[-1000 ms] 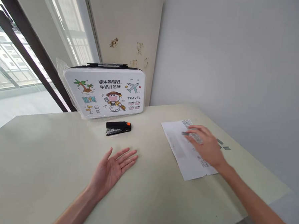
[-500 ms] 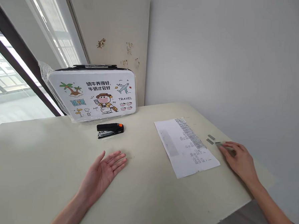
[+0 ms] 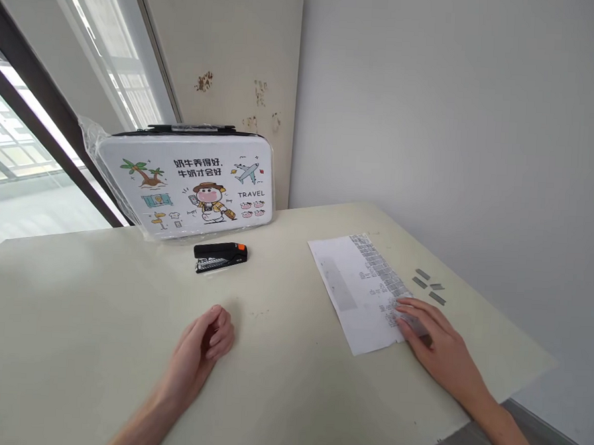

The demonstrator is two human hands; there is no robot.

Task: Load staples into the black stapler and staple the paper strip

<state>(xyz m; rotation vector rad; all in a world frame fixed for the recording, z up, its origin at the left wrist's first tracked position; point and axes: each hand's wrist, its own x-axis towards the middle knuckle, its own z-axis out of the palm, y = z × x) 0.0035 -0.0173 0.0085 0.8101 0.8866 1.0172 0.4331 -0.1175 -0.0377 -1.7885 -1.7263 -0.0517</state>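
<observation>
Paper (image 3: 360, 289), one sheet, under right hand (image 3: 440, 346); four staple strips (image 3: 437, 298); one stapler (image 3: 220, 254).

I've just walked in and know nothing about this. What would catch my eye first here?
Probably the big white case with its cartoon cow and the word TRAVEL, standing at the back left of the table. In front of it lies a black stapler with a bright orange patch. To the right, the right hand is over the near right corner of a printed sheet.
</observation>
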